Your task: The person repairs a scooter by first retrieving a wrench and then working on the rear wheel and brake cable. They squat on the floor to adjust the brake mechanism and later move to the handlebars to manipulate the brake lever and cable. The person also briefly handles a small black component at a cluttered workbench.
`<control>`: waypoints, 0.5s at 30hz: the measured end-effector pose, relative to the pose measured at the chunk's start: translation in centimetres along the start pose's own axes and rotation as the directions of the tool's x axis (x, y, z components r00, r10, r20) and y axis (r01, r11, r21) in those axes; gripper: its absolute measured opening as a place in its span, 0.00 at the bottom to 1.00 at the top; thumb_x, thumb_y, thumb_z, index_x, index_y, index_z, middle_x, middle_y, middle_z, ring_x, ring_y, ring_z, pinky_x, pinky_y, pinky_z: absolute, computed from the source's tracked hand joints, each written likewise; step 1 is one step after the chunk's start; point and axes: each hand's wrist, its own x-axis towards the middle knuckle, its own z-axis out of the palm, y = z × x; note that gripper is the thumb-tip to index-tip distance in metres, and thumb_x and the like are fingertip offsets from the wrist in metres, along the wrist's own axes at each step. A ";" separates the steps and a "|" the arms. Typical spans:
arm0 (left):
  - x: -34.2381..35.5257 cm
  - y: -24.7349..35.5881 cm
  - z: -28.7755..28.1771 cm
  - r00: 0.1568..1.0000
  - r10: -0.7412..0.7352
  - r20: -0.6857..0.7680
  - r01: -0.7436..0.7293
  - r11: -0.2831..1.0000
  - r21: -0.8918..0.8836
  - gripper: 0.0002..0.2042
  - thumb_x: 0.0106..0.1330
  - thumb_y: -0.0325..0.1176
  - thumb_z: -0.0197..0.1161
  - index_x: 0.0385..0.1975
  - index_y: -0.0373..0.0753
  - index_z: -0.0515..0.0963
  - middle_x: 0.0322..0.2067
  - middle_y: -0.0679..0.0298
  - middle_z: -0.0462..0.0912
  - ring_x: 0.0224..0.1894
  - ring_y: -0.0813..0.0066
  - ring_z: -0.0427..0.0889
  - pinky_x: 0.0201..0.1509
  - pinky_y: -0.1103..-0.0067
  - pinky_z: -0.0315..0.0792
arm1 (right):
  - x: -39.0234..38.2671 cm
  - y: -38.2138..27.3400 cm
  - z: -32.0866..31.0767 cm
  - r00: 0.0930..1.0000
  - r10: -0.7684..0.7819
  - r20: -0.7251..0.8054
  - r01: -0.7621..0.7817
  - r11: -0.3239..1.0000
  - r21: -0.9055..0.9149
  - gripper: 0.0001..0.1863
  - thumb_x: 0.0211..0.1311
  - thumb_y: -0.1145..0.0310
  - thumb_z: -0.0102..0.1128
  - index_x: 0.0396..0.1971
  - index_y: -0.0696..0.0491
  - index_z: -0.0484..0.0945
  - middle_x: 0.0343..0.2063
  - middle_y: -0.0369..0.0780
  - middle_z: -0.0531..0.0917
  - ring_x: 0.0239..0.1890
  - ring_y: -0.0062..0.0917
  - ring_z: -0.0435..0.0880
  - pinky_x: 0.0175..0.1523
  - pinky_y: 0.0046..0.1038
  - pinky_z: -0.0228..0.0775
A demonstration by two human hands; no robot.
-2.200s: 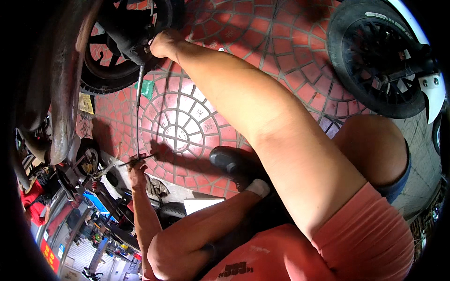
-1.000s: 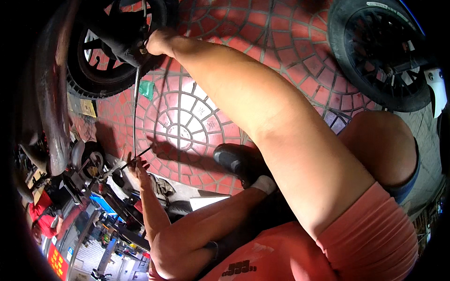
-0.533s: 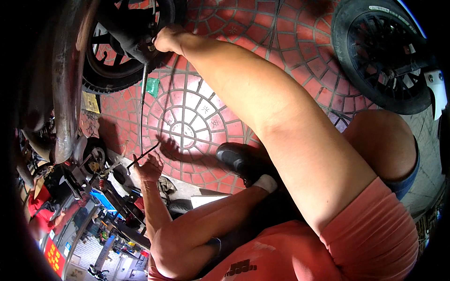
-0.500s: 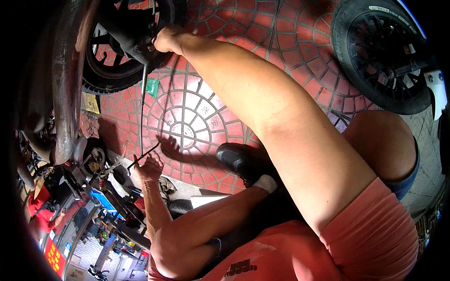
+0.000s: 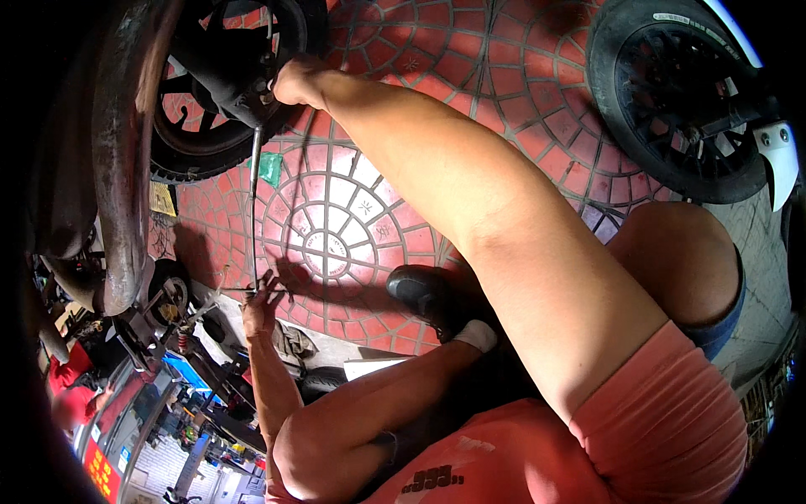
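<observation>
1. Over on the far left, a scuffed exhaust pipe (image 5: 120, 168) makes the hard edge of the work; beyond its lower end I can see someone in red (image 5: 65, 370).
2. Next to it, the near wheel (image 5: 189, 164) and its dark fork (image 5: 217, 77) close off the upper left. The T-shaped wrench (image 5: 255, 189) reaches from the fork's lower end down to its crossbar, with a green packet (image 5: 270, 169) just beside the shaft.
3. Rightward, red floor (image 5: 420, 197) tiles, brightly lit in the middle, stretch between the shaft and the right forearm; a dark shoe (image 5: 416, 290) bounds that space below.
4. Past the arm, more tiles run to the far wheel (image 5: 606, 101), well apart from the hands.
5. The left hand (image 5: 262, 309) rises at the crossbar, elbow bent near the knee, fingers parted and pointing up; it is touching the bar, though I can't tell how firmly it grips.
6. The right hand (image 5: 297, 81) sits at the fork's lower end, wrist bent, arm stretched long across the middle. Its fingertips are hidden, so I can't tell whether they grasp anything.
</observation>
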 end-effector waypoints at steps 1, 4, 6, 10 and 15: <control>0.2 0.3 0.2 0.994 0.080 -0.078 -0.068 0.986 0.150 0.12 0.69 0.30 0.60 0.51 0.40 0.78 0.57 0.60 0.80 0.56 0.64 0.80 0.55 0.63 0.76 | 0.1 -0.1 0.0 1.000 -0.015 0.002 0.015 1.000 -0.020 0.22 0.61 0.64 0.51 0.53 0.53 0.81 0.56 0.48 0.80 0.58 0.40 0.79 0.61 0.37 0.71; 0.9 -0.1 -0.4 0.799 0.440 -0.411 -0.168 0.818 0.550 0.09 0.70 0.37 0.63 0.40 0.39 0.83 0.34 0.63 0.85 0.34 0.76 0.81 0.34 0.75 0.76 | 1.0 0.0 0.1 0.998 -0.063 0.020 0.065 0.989 -0.136 0.22 0.60 0.64 0.51 0.53 0.53 0.82 0.56 0.48 0.80 0.58 0.40 0.80 0.61 0.37 0.71; 0.2 0.0 -1.0 0.834 0.422 -0.355 -0.177 0.815 0.552 0.09 0.70 0.36 0.62 0.41 0.37 0.82 0.29 0.63 0.83 0.28 0.79 0.78 0.29 0.79 0.75 | 1.1 -0.2 0.5 0.997 -0.072 0.024 0.074 0.988 -0.133 0.22 0.60 0.64 0.51 0.53 0.53 0.82 0.56 0.47 0.80 0.58 0.40 0.80 0.61 0.37 0.71; -0.9 0.8 2.0 0.928 0.069 -0.365 -0.113 0.989 -0.100 0.20 0.74 0.35 0.51 0.59 0.27 0.70 0.49 0.48 0.81 0.46 0.61 0.84 0.47 0.69 0.80 | 0.8 -0.2 0.5 1.000 -0.016 -0.004 0.016 1.000 0.002 0.22 0.61 0.63 0.51 0.53 0.53 0.82 0.57 0.48 0.79 0.59 0.40 0.79 0.61 0.38 0.71; -1.1 1.1 1.0 0.986 -0.150 -0.071 0.073 0.778 -0.624 0.29 0.78 0.47 0.42 0.65 0.25 0.62 0.68 0.49 0.66 0.70 0.58 0.66 0.70 0.62 0.63 | 0.6 -0.4 0.6 1.000 0.015 -0.025 -0.013 0.997 0.076 0.22 0.62 0.63 0.51 0.54 0.53 0.81 0.57 0.48 0.79 0.59 0.41 0.79 0.62 0.38 0.71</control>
